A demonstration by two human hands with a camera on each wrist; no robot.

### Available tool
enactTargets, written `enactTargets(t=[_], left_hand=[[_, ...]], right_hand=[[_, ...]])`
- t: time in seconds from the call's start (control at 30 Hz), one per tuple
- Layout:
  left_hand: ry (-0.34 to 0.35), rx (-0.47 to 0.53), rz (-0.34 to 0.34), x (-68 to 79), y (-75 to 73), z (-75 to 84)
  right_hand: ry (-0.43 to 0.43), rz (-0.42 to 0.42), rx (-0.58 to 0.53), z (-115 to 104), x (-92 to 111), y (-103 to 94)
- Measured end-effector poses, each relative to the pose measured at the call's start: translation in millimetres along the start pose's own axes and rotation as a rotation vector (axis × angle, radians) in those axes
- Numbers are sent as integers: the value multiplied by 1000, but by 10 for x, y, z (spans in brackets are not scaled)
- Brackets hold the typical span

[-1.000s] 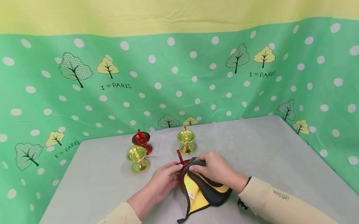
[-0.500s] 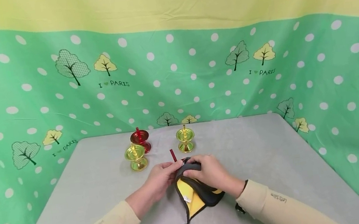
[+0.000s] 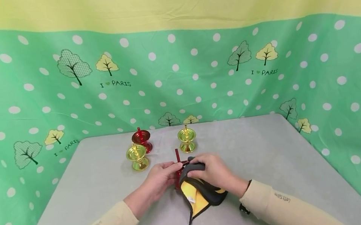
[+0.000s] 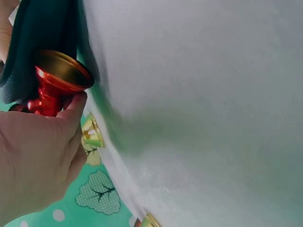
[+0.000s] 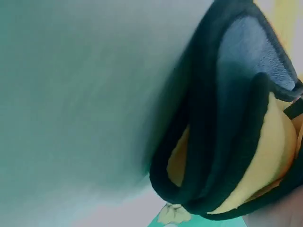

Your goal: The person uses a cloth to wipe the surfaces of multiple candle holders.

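Observation:
A shiny red candle holder [image 3: 177,155] with a thin spike on top is gripped by my left hand [image 3: 158,178]. In the left wrist view, the underside of its flared, hollow base [image 4: 64,71] faces the camera. A grey and yellow cloth [image 3: 196,197] with dark edging hangs from my right hand [image 3: 213,169], which pinches it against the holder's dish. The cloth covers part of the holder. In the right wrist view, the folded cloth [image 5: 236,118] hides most of that hand.
Behind my left hand stand a gold candle holder [image 3: 137,155] and another red one [image 3: 141,137]. A further gold candle holder [image 3: 187,137] is upright behind the cloth. The grey table [image 3: 257,148] ends at a green dotted curtain [image 3: 199,102].
The held candle holder's spike leaned further left half a second ago and is now more upright. Over the second, both hands and the cloth have shifted slightly left.

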State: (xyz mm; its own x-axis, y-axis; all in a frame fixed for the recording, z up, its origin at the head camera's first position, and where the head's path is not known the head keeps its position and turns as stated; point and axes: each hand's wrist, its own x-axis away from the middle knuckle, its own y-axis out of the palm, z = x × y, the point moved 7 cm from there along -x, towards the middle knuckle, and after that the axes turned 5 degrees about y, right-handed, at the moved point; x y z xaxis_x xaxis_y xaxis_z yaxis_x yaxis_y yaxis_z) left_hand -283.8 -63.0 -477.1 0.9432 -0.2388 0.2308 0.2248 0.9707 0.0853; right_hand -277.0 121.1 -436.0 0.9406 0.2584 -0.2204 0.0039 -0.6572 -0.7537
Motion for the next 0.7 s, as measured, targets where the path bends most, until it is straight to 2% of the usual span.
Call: enactTargets(t=[0.23, 0.4, 0.53, 0.7], left_hand=[[-13, 24, 3, -7, 39, 2], [-17, -15, 25, -9, 56, -16], [-9, -84, 33, 0, 7, -4], [2, -108, 24, 15, -66, 1]], right_hand=[[-18, 55, 21, -82, 72, 17], [-13, 48, 52, -125, 68, 27], [41, -3, 31, -66, 8, 46], [124, -52, 33, 81, -53, 60]])
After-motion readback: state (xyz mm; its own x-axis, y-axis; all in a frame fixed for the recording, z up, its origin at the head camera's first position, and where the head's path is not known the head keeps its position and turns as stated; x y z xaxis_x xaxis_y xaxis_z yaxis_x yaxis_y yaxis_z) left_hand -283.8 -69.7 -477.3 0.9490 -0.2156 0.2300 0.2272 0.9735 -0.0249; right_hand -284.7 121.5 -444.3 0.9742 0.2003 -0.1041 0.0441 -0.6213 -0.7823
